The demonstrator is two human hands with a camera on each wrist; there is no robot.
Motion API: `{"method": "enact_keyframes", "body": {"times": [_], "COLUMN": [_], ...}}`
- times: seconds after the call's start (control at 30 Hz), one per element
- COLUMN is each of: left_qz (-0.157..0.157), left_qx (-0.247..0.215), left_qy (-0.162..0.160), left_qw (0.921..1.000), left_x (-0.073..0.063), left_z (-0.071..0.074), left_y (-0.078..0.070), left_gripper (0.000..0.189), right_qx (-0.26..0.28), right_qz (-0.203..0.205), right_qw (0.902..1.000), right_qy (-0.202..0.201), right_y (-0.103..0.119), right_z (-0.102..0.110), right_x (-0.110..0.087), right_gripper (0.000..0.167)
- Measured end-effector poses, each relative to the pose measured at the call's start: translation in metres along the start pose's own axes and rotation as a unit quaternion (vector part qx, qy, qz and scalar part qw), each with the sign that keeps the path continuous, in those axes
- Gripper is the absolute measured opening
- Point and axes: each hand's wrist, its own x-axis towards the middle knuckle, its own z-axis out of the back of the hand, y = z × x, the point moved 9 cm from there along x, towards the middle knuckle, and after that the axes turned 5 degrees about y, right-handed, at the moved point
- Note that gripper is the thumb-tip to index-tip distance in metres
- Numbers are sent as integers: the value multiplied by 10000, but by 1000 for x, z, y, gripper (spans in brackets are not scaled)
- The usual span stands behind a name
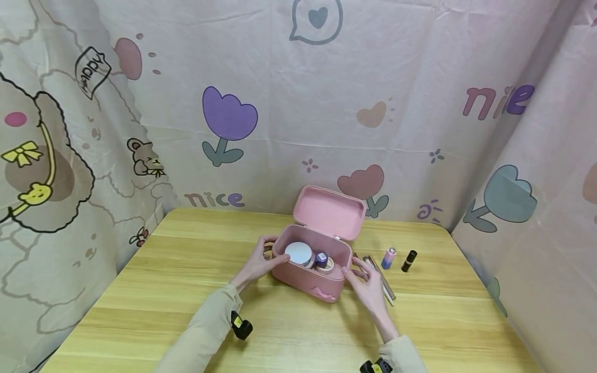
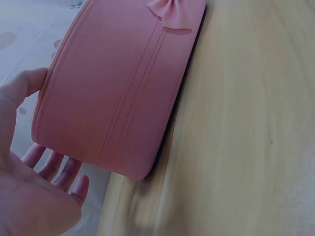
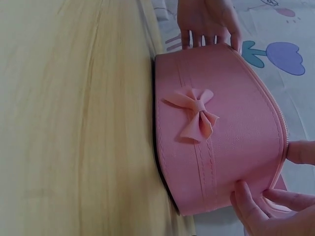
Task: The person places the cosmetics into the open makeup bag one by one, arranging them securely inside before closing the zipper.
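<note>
2 cream sleeves, 2 black wrist cameras, yellow markings

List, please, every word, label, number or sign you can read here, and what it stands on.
"nice": backdrop cloth, low, left of the pink case.
"nice": backdrop cloth, upper right.
"HAPPY": speech bubble on the cloth's left side, askew.
Too small to read: any marks on the black tube, purple-topped item and black wrist device.
The pink case shows no lettering.
</note>
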Motion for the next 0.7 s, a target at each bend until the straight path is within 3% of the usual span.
{"method": "enact_keyframes", "body": {"times": [0.2, 0.7], "left_qz": [-47, -183], "left_qx": [-60, -49], "left_qy": [7, -223], "left_qw": [10000, 9996], "left_x": [-5, -15], "left_z": [-1, -6], "left_y": [-1, -4], "left_gripper": [70, 70], "right_qx": [13, -94], "right_qz": [221, 140], "right_qw": [9998, 9998], "right_qy": [-26, 79], "right_y": [2, 1], "right_z": [2, 7], "right_x": [5, 16], "right_gripper": [47, 42]}}
